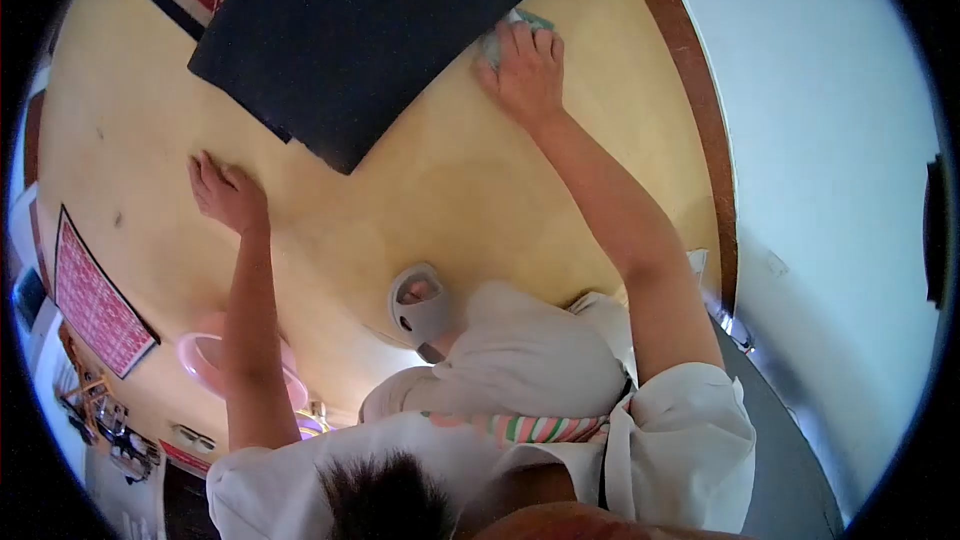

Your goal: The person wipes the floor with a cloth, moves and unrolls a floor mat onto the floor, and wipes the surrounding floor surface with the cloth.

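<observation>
Cloth [490, 48], crumpled and grey-green, is grasped by the right hand [530, 78], fingers curled; the left hand [232, 200] lies released.

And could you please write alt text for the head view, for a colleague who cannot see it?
A person's right hand holds a greyish cloth on the tan floor beside a dark mat; the left hand rests on the floor, with a pink basin by that arm.

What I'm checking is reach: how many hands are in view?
2: left hand, near the dark mat's left side; right hand, on a cloth at its right edge.
</observation>
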`<move>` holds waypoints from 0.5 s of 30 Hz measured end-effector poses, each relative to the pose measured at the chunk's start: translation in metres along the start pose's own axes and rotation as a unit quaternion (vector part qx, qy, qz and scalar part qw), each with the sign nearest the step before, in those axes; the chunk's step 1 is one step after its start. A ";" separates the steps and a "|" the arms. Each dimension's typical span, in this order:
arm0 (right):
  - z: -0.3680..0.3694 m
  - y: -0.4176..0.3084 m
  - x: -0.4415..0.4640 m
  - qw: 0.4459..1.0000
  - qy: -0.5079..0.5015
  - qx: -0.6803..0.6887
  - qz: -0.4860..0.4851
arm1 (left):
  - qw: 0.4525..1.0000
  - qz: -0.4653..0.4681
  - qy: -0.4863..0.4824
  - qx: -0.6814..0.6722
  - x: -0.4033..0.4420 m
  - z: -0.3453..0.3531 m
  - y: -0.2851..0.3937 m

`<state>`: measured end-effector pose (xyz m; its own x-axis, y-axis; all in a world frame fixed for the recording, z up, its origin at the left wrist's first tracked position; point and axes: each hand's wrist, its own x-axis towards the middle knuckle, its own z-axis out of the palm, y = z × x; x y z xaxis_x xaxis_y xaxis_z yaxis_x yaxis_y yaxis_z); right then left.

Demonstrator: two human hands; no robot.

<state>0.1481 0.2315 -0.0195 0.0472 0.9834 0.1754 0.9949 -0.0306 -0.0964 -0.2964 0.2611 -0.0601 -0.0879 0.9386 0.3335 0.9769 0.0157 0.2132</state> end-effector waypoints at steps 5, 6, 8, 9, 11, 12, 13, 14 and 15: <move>0.016 0.031 0.030 0.990 0.132 -0.051 -0.005 | 1.000 -0.004 -0.007 0.017 0.000 0.000 0.004; 0.020 0.038 0.039 0.990 0.127 -0.063 0.002 | 1.000 -0.001 -0.011 0.019 -0.001 0.001 0.002; 0.026 0.056 0.058 0.989 0.119 -0.089 0.017 | 1.000 0.010 -0.006 0.018 -0.002 0.002 -0.001; 0.025 0.064 0.068 0.991 0.116 -0.059 0.024 | 1.000 0.017 -0.002 0.017 -0.001 0.001 -0.001; 0.023 0.077 0.086 0.993 0.114 0.003 0.036 | 0.999 0.022 -0.006 0.028 0.000 0.003 -0.005; 0.024 0.085 0.089 0.994 0.098 0.015 0.042 | 0.999 0.024 -0.007 0.033 0.000 0.004 -0.006; 0.026 0.099 0.088 0.995 0.082 0.025 0.049 | 0.999 0.018 -0.013 0.036 0.000 0.003 -0.006; 0.026 0.115 0.084 0.996 0.065 0.034 0.058 | 0.999 0.013 -0.020 0.038 0.000 0.002 -0.005; 0.034 0.135 0.074 0.991 0.070 -0.071 0.091 | 0.999 0.010 -0.029 0.041 -0.001 0.000 -0.004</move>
<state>0.2824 0.3060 -0.0525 0.2284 0.9250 0.3035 0.9709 -0.2394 -0.0009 -0.3003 0.2603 -0.0612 -0.0593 0.9576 0.2819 0.9911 0.0229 0.1309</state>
